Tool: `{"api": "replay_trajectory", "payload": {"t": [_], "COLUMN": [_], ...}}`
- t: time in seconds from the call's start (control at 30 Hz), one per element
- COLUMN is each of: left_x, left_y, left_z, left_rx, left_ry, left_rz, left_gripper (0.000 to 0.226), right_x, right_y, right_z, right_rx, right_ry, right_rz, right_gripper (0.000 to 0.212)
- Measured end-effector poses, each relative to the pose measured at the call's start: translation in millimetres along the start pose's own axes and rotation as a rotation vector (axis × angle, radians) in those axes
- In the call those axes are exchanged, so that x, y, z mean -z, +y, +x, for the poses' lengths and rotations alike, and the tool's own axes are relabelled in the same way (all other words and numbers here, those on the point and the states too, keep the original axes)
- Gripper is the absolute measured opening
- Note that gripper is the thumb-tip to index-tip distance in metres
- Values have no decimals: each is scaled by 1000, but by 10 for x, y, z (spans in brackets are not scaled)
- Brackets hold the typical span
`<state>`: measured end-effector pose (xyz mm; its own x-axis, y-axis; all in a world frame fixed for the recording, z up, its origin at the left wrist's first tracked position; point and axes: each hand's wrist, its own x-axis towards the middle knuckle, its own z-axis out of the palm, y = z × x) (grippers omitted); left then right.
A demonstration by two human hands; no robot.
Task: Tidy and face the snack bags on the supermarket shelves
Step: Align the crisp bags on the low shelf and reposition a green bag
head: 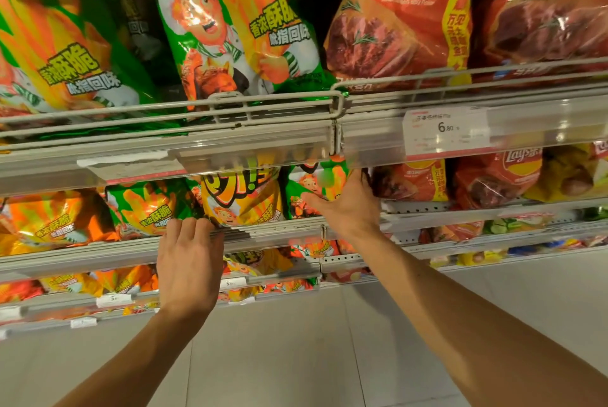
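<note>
Head view, looking at supermarket shelves packed with snack bags. Left hand [189, 262] reaches to the second shelf's front rail [263, 234], fingers loosely curled over the rail edge below a yellow snack bag [243, 199]; grip released, holding nothing. Right hand [348, 206] reaches further in on the same shelf, fingers spread and fairly straight, thumb lying across the front of a green snack bag [312, 191], fingertips at the bag's right side next to a red Lay's bag [418, 181]; palm touches the green bag but whether the fingers wrap behind it cannot be told, so grip looks released, pressing rather than clenched. Yellow bag stands upright between a green bag on its left [151, 206] and the green bag under the right hand. Top shelf: large green bags with a cartoon chef [237, 28], upright behind a wire fence [230, 107], and red steak-flavour bags [404, 22] to the right. A price tag reading 6.80 [447, 132] sits in the top shelf's clear strip. Lower shelves hold more orange and yellow bags [75, 285], blurred. Pale tiled floor [296, 357] below.
</note>
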<state>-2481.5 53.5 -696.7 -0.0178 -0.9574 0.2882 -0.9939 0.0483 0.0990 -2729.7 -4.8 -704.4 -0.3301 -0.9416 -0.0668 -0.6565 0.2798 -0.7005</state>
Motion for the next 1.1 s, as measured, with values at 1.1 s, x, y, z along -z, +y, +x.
{"api": "replay_trajectory", "payload": {"t": [1.1], "left_x": [316], "left_y": [-1221], "left_z": [326], "left_rx": [316], "left_ry": [-31], "left_rz": [-833], "left_gripper": [73], "right_x": [-765], "right_y": [-900], "right_z": [-725], "right_rx": [36], "right_ry": [-45], "right_rz": [369], "right_gripper": [123]}}
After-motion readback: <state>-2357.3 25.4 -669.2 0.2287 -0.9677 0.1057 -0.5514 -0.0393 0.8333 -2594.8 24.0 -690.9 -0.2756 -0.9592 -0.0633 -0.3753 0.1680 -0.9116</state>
